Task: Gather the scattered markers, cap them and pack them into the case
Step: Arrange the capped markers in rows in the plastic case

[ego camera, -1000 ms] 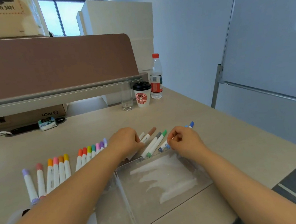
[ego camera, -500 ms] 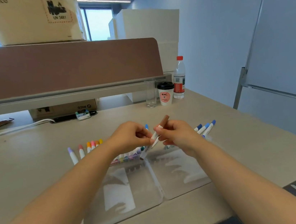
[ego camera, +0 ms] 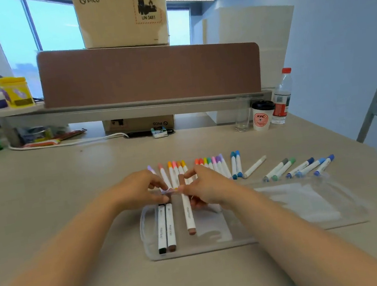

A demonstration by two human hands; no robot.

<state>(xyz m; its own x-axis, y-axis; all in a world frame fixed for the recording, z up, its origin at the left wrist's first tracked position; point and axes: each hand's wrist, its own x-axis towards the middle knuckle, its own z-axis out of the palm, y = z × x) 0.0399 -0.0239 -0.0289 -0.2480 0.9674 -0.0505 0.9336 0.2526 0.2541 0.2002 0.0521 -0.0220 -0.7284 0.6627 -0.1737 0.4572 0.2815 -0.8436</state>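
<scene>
Table [ego camera: 68, 182], beige, bearing all items below; brown partition panel [ego camera: 150, 76], upright along its far side; cardboard box [ego camera: 118, 20] above the panel, printed "PICO", with a red-bordered hazard label reading "UN 3481"; second cardboard box [ego camera: 139, 124] under the shelf rail, its "PICO" mark upside down; clear case [ego camera: 311, 210], open flat in two halves at the near edge of the table, directly in front of me; loose markers [ego camera: 214, 164], white barrels with coloured caps, in a row on the table just beyond the case: orange and pink at the left, then purple, a blue pair, one pale marker lying askew, a grey and a green, several blues at the right; my left hand [ego camera: 139, 192], fingers curled, tips pinched on a pale strip [ego camera: 170, 190] at the far edge of the case's left half, too blurred for me to name; my right hand [ego camera: 210, 188], thumb and fingers gripping the brown-capped marker [ego camera: 188, 212] near its upper cap, its lower length over the left half of the case; black-ended marker [ego camera: 161, 228] and brown-ended marker [ego camera: 170, 226], side by side in that same half; barrel printing on all three unreadable; water bottle [ego camera: 281, 99], red cap, label text too small; paper cup [ego camera: 262, 116], black lid, red ring emblem, lettering illegible; drinking glass [ego camera: 242, 119] just left of the cup.
</scene>
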